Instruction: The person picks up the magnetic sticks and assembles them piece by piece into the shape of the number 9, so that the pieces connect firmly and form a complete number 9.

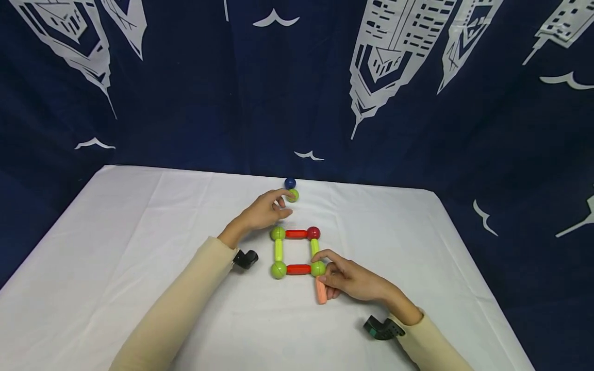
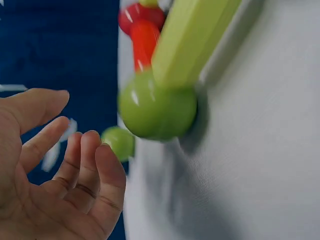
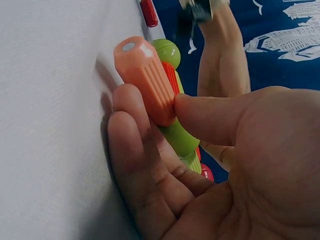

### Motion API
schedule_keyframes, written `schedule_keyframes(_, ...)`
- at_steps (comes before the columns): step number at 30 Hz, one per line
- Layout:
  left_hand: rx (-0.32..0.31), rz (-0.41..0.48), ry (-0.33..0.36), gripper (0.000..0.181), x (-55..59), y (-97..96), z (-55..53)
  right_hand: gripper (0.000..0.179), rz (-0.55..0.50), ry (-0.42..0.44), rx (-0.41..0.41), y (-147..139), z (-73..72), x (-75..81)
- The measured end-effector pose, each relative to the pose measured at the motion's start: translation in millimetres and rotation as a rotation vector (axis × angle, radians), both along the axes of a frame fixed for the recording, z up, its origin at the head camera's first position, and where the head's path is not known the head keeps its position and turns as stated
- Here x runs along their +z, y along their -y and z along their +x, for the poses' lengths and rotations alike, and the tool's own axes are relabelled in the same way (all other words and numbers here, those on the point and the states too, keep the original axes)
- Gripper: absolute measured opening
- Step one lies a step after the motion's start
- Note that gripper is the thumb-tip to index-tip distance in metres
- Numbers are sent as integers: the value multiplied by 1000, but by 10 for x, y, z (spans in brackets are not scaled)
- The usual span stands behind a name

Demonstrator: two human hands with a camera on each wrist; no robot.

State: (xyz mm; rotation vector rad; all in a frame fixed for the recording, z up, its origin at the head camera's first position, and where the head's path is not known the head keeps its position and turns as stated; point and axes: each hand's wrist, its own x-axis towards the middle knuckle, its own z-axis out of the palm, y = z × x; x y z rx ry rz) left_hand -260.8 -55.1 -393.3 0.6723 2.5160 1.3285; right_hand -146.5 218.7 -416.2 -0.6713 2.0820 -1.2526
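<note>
My right hand (image 1: 355, 281) pinches an orange magnetic rod (image 3: 145, 80) between thumb and fingers, a metal disc showing at its free end. The rod's other end is right at the near-right green ball (image 1: 317, 268) of a square on the table. Red rods (image 1: 298, 269) make the near and far sides, and yellow-green rods (image 1: 278, 250) the other two. One corner is a red ball (image 1: 313, 233); the others are green. Beyond the square, my left hand (image 1: 263, 210) reaches out with its index fingertip at a loose green ball (image 1: 293, 195). Its thumb stays apart from that ball.
A dark blue ball (image 1: 290, 183) sits just behind the loose green one, near the table's back edge. White cloth covers the table (image 1: 139, 268). A navy curtain (image 1: 195, 93) with white prints hangs behind it.
</note>
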Motion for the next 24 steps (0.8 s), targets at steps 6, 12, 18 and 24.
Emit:
schedule_keyframes(6,94,-93,100,49,-104,-57,-274,40,-1,19,-2,23,7,-10)
schedule_keyframes(12,58,-104,150,53,-139,-98,-350,39,12,22,-7,20,15,-11)
schedule_keyframes(18,51,-213,124,47,-145,-163,-353,39,11,23,-9,13,24,-16)
schedule_keyframes(24,60,-358,-6,34,-166,-203,-329,40,19,7,-28,-8,12,-10)
